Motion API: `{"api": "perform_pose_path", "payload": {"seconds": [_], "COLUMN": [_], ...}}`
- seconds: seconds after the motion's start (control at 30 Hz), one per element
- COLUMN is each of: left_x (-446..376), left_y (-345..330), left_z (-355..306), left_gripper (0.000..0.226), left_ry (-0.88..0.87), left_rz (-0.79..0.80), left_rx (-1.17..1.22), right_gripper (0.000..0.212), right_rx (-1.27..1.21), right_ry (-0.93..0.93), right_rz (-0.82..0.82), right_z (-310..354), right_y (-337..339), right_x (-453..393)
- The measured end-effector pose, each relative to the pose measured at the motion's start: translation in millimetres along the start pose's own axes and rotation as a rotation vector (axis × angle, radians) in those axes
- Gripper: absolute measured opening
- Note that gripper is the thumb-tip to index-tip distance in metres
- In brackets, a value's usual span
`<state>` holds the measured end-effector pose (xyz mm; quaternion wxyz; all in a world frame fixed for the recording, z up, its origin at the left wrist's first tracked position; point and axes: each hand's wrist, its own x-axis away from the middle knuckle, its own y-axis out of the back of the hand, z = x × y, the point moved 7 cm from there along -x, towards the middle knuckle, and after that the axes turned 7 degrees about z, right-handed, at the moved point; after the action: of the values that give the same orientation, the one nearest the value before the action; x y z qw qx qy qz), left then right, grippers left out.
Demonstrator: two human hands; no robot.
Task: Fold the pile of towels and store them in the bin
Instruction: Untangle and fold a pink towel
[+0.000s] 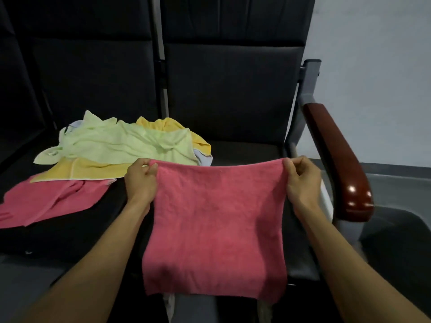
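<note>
A pink towel [217, 229] hangs spread out in front of me over the right seat. My left hand [140, 180] pinches its top left corner and my right hand [302, 180] pinches its top right corner. To the left, a loose pile of towels lies on the seats: a pale green one [126, 143] on top, yellow ones [79, 171] under it, and another pink towel [53, 201] at the front left. A dark bin [396, 248] shows at the lower right, beyond the armrest.
Two dark padded seats [233, 94] with high backs fill the view. A glossy reddish-brown armrest [338, 159] stands at the right side of the right seat. A pale wall [384, 66] is behind it.
</note>
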<state>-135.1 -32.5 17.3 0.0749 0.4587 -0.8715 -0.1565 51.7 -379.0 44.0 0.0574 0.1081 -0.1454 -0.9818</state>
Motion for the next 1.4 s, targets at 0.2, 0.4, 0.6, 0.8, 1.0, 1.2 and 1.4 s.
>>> {"api": "perform_pose_path", "payload": {"seconds": [0.2,0.4,0.6,0.8,1.0,1.2,1.4], "left_x": [-30.5,-41.1,-35.0,-18.1,5.7,15.9,24.3], "left_y": [-34.8,-62.8,-83.1,-102.5,-130.1,-140.6,-147.1], "left_z": [29.7,33.2,33.3,23.9,21.1,19.0,16.8], "left_gripper": [0.011,0.009,0.007,0.01,0.005,0.006,0.01], "left_ry": [0.086,0.119,0.102,0.129,0.176,0.155,0.14], "left_rz": [0.046,0.133,0.255,0.322,0.475,0.531,0.587], "left_rx": [-0.032,-0.023,-0.031,0.059,0.132,0.16,0.183], "right_gripper": [0.022,0.023,0.029,0.028,0.015,0.007,0.005], "right_rx": [-0.011,0.005,-0.068,-0.206,-0.337,-0.328,-0.328], "right_ry": [-0.124,-0.224,-0.289,-0.316,-0.386,-0.393,-0.346], "right_rz": [0.015,0.048,0.106,0.241,0.412,0.513,0.532], "right_z": [-47.2,-68.2,-79.3,-67.5,-54.5,-51.0,-41.9], "right_y": [-27.1,-44.4,-65.8,-84.7,-117.9,-137.5,-142.0], "right_x": [-27.6,-43.3,-43.5,-29.0,-1.3,16.7,24.7]}}
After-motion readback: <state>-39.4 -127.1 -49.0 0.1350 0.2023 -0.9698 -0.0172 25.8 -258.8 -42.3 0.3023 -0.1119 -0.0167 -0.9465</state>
